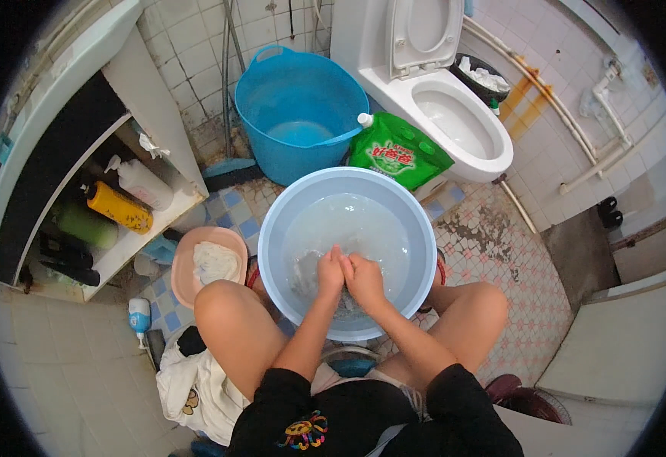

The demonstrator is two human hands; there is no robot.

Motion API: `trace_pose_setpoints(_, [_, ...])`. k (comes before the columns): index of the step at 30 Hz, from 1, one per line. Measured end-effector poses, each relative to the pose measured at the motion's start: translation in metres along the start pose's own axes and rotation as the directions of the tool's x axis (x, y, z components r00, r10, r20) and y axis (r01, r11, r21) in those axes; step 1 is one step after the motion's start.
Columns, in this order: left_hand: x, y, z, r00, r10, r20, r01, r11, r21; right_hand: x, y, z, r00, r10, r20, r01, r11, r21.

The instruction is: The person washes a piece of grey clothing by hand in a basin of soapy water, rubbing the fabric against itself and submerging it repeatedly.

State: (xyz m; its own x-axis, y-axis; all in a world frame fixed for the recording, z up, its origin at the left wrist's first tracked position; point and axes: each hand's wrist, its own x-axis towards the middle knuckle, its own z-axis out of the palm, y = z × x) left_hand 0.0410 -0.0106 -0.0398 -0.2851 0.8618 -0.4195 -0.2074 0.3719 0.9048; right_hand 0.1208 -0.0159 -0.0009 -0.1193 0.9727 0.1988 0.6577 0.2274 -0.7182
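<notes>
A round light-blue basin (270, 251) of cloudy water stands on the floor between my knees. My left hand (330, 273) and my right hand (363, 280) meet at its middle, just at the water. Their fingers are closed and pressed together, and whatever lies between them is hidden. Beneath and left of the hands, a greyish shape, perhaps cloth, shows dimly under the surface (302, 273). Touching the basin's far side, a green detergent pouch (400, 151) with a white cap leans against the toilet.
A tall blue tub (302, 99) stands beyond the basin, beside the white toilet (462, 122). At left are a pink basin (183, 259) holding white cloth, a blue-and-white bottle (139, 314), white clothes (196, 385) and a cabinet (184, 202) with several bottles. A black bin (470, 70) sits behind the toilet.
</notes>
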Motion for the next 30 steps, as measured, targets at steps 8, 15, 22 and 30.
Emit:
trace_pose_setpoints(8, [-0.005, -0.007, 0.008, 0.979, 0.202, 0.002, -0.198, 0.956, 0.218, 0.007, 0.024, 0.008, 0.993, -0.079, -0.090, 0.073, 0.995, -0.063])
trace_pose_setpoints(15, [0.021, -0.045, 0.007, 0.982, 0.184, 0.038, -0.188, 0.945, 0.267, 0.016, 0.017, -0.003, 0.992, 0.129, 0.010, -0.129, 0.991, 0.046])
trace_pose_setpoints(22, [-0.018, 0.010, 0.017, 0.956, -0.055, 0.289, 0.075, 0.995, -0.059, 0.038, 0.086, -0.010, 0.965, 0.222, -0.137, -0.198, 0.966, 0.164])
trace_pose_setpoints(30, [-0.001, 0.021, -0.011, 0.891, 0.444, 0.093, -0.454, 0.875, 0.166, 0.043, 0.042, -0.043, 0.975, 0.026, 0.222, -0.074, 0.974, 0.213])
